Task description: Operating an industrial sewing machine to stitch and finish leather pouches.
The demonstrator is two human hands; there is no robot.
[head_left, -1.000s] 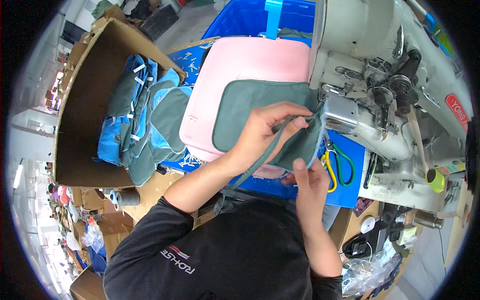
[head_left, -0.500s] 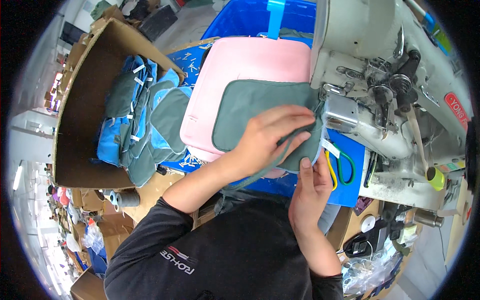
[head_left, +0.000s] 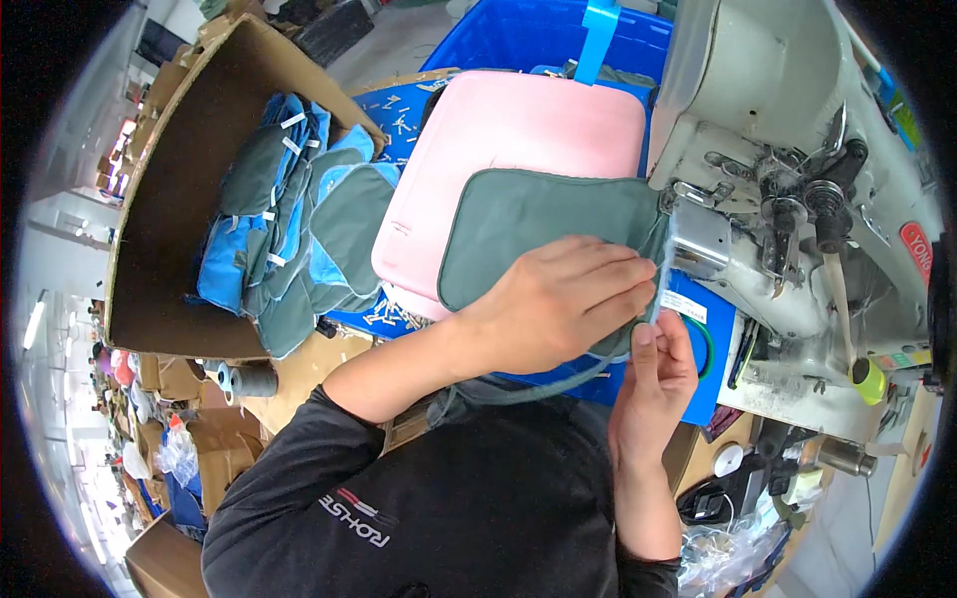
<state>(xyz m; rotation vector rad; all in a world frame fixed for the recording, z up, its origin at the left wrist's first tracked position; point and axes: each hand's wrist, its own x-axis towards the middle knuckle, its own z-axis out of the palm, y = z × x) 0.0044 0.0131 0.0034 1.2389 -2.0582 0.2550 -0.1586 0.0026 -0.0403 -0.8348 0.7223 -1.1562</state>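
Observation:
A grey-green fabric panel (head_left: 538,219) with a light blue edge lies across a pink padded board, its right edge against the sewing machine's metal head (head_left: 701,242). My left hand (head_left: 568,299) rests on the panel near that edge, fingers bent and held together over a narrow grey-green fabric strip (head_left: 558,387); its thumb is hidden. The strip's loose length curves below my wrist toward my lap. Lower on the same edge, my right hand (head_left: 653,384) pinches the panel's corner between thumb and fingers. A white label (head_left: 686,307) sticks out beside it.
The pink board (head_left: 538,115) rests on a blue work surface scattered with small pale pieces. To the left stands a cardboard box (head_left: 159,249) of blue and grey-green sewn pieces. Green-handled scissors (head_left: 709,349) lie beside my right hand. A blue bin (head_left: 498,35) is behind.
My left hand has slid lower along the panel's edge, and the strip hangs lower. My right hand stays pinched on the corner, now covering the scissors' yellow handle. The whole view has shifted slightly.

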